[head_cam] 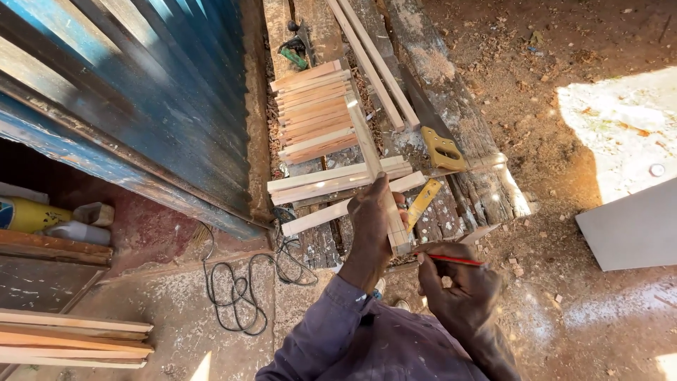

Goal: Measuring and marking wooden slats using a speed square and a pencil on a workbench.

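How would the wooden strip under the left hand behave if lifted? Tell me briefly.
The wooden strip is long, thin and squared, so probably light, fairly stiff and unlikely to roll. The left hand holds one end; lifted there, the far end would likely dip.

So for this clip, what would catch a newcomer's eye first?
The two hands at bottom centre: the left hand presses a pale wooden strip onto the rough workbench, while the right hand holds a red pencil at the strip's near end. Behind them lie a stack of cut slats and a yellow-handled handsaw.
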